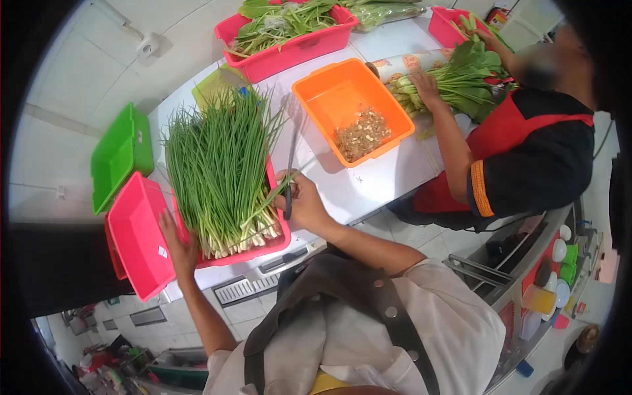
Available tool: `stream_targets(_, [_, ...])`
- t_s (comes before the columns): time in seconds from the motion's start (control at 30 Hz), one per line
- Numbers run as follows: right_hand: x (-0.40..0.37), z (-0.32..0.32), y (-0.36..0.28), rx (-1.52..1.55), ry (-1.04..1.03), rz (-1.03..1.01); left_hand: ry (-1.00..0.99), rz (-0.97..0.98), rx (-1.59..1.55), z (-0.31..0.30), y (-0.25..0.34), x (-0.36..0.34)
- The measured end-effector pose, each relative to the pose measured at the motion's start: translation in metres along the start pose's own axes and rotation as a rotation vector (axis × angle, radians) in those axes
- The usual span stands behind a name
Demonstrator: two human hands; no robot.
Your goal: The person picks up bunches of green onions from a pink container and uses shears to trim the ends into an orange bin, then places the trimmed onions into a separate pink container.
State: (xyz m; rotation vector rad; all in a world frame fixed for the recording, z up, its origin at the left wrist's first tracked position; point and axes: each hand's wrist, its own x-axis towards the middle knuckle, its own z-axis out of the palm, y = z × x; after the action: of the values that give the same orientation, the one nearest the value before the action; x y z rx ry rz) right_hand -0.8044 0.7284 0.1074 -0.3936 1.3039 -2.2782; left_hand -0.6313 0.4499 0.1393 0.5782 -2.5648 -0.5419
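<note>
A thick bunch of spring onions (220, 164) lies in a pink tray (282, 236), white root ends towards me and green tops away. My right hand (306, 204) is closed around the dark handle of a knife (293, 141) at the tray's right edge. Its long blade points away from me, and a few green leaves lie by the fingers. At the tray's near left side, my left hand (179, 247) is open, fingers stretched out beside the onions. Close to it, a second pink basin (141, 237) is tilted at the table's left end.
An orange basin (316, 89) holds brownish trimmings (363, 135). Behind it stands a pink basin of leafy greens (299, 46). A green basin (122, 158) sits at the left. On the right, a co-worker (526, 145) handles leafy vegetables (454, 79) at the white table (368, 184).
</note>
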Motion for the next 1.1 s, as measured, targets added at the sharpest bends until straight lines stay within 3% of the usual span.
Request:
stream_targets(0.03, [0.006,-0.004,-0.018,-0.008,-0.065,0.046,0.101,0.044,0.058,-0.002,0.029,0.011])
stream_targets(0.1, [0.01,-0.015,-0.06,-0.071,-0.138,0.163,0.041,0.11,-0.223,0.009,0.126,0.022])
stream_targets(0.17, [0.018,-0.023,-0.088,-0.193,-0.18,0.19,-0.248,0.238,-0.253,0.039,0.187,0.031])
stream_targets(0.23, [0.027,-0.028,-0.102,-0.092,-0.136,0.162,-0.433,-0.116,-0.92,0.089,0.214,0.028])
stream_targets(0.37, [0.045,-0.059,-0.121,-0.185,-0.06,0.083,-0.434,-0.271,-1.166,0.119,0.236,0.04])
stream_targets(0.5, [0.04,-0.127,-0.126,-1.296,0.175,-0.183,-0.365,-0.445,-1.399,0.141,0.234,0.04])
stream_targets(0.6, [0.026,-0.165,-0.097,-1.411,0.13,-0.204,-0.384,-0.511,-1.449,0.143,0.234,0.04])
stream_targets(0.7, [0.01,-0.156,-0.099,-1.353,0.125,-0.109,-0.381,-0.52,-1.477,0.153,0.233,0.042])
stream_targets(0.73, [0.005,-0.147,-0.106,-1.3,0.119,0.021,-0.379,-0.525,-1.48,0.154,0.233,0.043])
stream_targets(0.87, [-0.017,-0.154,-0.109,-0.497,-0.008,0.215,-0.424,-0.537,-1.451,0.147,0.24,0.047])
stream_targets(1.1, [-0.052,-0.193,-0.127,-0.292,-0.155,0.369,-0.619,-0.564,-1.485,0.159,0.257,0.049])
